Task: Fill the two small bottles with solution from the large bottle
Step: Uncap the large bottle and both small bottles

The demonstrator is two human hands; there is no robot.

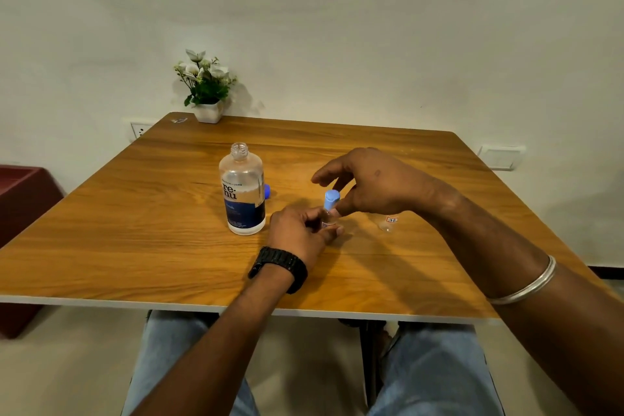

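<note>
The large clear bottle (242,191) with a blue label stands uncapped at the table's middle; its blue cap (267,191) lies just behind it to the right. My left hand (300,233) grips a small bottle (328,221) that stands on the table and carries a light-blue cap (331,199). My right hand (368,182) hovers over that cap with thumb and fingers spread around it; whether they touch it is unclear. A second small clear bottle (389,223) with a red-edged label sits to the right, partly hidden under my right wrist.
A wooden table (135,230) runs to a wall. A white pot of artificial flowers (206,88) stands at its far left corner beside a small clear wrapper (179,120). A dark red bin (20,199) is on the floor at left.
</note>
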